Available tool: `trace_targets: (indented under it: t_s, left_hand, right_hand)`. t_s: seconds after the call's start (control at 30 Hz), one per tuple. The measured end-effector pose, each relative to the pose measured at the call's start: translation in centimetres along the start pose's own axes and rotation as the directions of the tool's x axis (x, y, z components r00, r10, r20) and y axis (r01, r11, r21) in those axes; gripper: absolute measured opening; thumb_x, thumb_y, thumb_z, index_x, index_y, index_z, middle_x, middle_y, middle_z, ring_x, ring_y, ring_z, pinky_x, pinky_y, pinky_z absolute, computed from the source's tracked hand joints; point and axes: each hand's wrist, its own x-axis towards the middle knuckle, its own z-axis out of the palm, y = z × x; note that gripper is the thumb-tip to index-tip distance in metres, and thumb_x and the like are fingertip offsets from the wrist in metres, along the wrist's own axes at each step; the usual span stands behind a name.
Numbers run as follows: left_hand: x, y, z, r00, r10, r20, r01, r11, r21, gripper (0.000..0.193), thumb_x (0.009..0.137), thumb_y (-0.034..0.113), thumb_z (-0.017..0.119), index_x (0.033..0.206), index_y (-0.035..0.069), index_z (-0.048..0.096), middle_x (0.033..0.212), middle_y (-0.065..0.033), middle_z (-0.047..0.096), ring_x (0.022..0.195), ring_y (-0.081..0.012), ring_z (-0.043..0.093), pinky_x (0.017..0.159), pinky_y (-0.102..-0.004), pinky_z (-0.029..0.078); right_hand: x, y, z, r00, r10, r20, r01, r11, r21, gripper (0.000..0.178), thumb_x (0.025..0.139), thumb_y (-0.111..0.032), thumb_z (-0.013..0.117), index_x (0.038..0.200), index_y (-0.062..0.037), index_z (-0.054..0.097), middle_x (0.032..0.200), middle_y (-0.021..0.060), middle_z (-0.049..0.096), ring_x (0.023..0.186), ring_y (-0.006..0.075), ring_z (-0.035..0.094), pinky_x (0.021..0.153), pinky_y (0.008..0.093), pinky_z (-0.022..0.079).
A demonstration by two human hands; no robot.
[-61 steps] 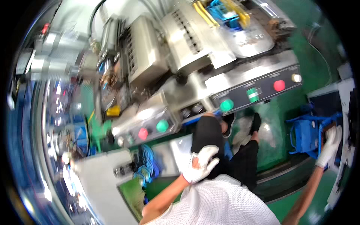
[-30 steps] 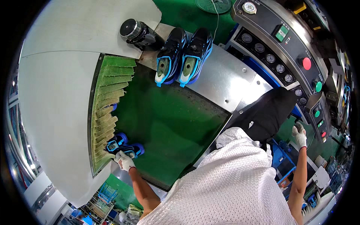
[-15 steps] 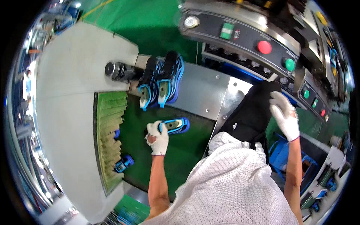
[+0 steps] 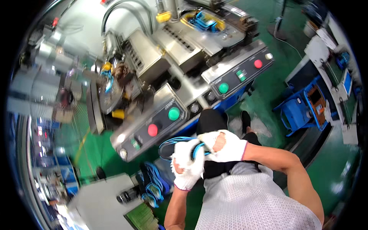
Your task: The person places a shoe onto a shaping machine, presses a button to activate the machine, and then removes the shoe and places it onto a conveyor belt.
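head | gloved left hand (image 4: pixel 187 164) and right hand (image 4: pixel 224 146) close together, both clamped on a black-and-blue sneaker (image 4: pixel 167 148) | sneaker pair (image 4: pixel 154 181) beside black bottle (image 4: pixel 128 194)

Centre of frame: gloved left hand (image 4: pixel 188 163) and right hand (image 4: pixel 224 146), side by side, gripping a blue-trimmed shoe (image 4: pixel 168 148), largely covered by the gloves. Lower left: pair of dark shoes (image 4: pixel 154 180) beside a black bottle (image 4: pixel 127 196), above green strips (image 4: pixel 142 216). Upper centre: metal machine (image 4: pixel 145 50) with control panels (image 4: pixel 163 122) bearing red and green buttons. Right: blue cart (image 4: pixel 294 115).
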Motion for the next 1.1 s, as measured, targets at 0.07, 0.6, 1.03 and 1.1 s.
trace_targets:
  t_s: [0.07, 0.6, 1.03, 1.1]
  left_hand:
    - [5.4, 2.8, 1.9, 0.976, 0.102, 0.190, -0.102, 0.995, -0.010, 0.041, 0.083, 0.010, 0.083, 0.120, 0.002, 0.068, 0.118, -0.0195, 0.068, 0.105, -0.0377, 0.067, 0.091, -0.0440, 0.055]
    - [53.7, -7.4, 20.0, 0.994, -0.106, -0.030, 0.110, 0.964, 0.244, 0.073, 0.093, 0.039, 0.072, 0.150, -0.001, 0.050, 0.143, -0.0242, 0.062, 0.132, -0.0354, 0.060, 0.111, -0.0410, 0.045]
    - [53.7, -4.8, 21.2, 0.937, 0.057, -0.345, -0.107, 0.986, -0.127, 0.027, 0.101, 0.011, 0.063, 0.127, 0.005, 0.070, 0.122, -0.0123, 0.072, 0.108, -0.0228, 0.068, 0.099, -0.0356, 0.053]
    - [51.4, -3.1, 18.3, 0.884, 0.208, -0.418, -0.275, 0.956, -0.104, 0.027, 0.102, 0.007, 0.062, 0.128, 0.002, 0.069, 0.122, -0.0123, 0.072, 0.110, -0.0216, 0.067, 0.101, -0.0334, 0.051]
  right_hand:
    - [-2.7, 2.3, -3.5, 0.968, 0.242, -0.067, -0.236, 0.968, 0.082, 0.061, 0.086, -0.043, 0.079, 0.126, -0.0010, 0.061, 0.107, 0.0206, 0.072, 0.101, 0.0368, 0.072, 0.086, 0.0425, 0.057]
    - [-26.0, 15.7, -0.5, 0.118, 0.965, -0.233, -0.344, 0.260, 0.902, 0.039, 0.066, -0.016, 0.078, 0.097, -0.0013, 0.060, 0.092, 0.0116, 0.060, 0.085, 0.0291, 0.057, 0.085, 0.0447, 0.048]
    - [-24.9, 15.4, 1.4, 0.057, 0.982, -0.179, -0.180, 0.186, 0.966, 0.071, 0.080, -0.041, 0.084, 0.128, 0.0052, 0.059, 0.120, 0.0060, 0.062, 0.103, 0.0143, 0.055, 0.092, 0.0351, 0.049]
    - [-24.3, 14.2, 0.0, 0.028, 0.994, -0.103, -0.200, 0.106, 0.974, 0.063, 0.079, -0.041, 0.086, 0.115, 0.0036, 0.059, 0.106, 0.0004, 0.058, 0.089, 0.0095, 0.049, 0.078, 0.0308, 0.047]
